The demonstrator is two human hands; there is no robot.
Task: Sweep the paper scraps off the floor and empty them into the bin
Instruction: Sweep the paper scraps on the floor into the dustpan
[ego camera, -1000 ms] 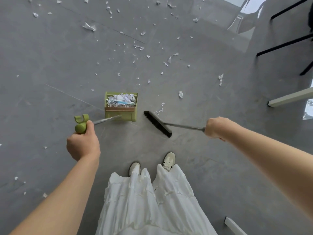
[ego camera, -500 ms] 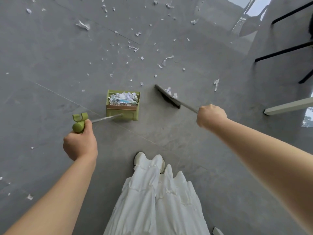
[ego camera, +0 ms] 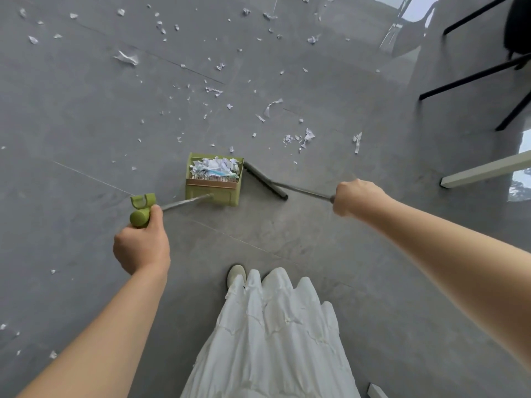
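Note:
A green long-handled dustpan stands on the grey floor, heaped with white paper scraps. My left hand grips the green end of its metal handle. My right hand grips the thin metal broom handle. The dark broom head lies on the floor right beside the dustpan's right side. Several white paper scraps lie scattered on the floor beyond the dustpan, a small pile of them just right of it. No bin is in view.
Black chair legs stand at the upper right. A white bar lies on the floor at the right edge. My white skirt and one shoe fill the bottom centre. More scraps dot the lower left floor.
The broom head swung out past the scraps on the right and has come back against the dustpan's right side. A small pile of scraps now lies right of the pan. The dustpan stayed put.

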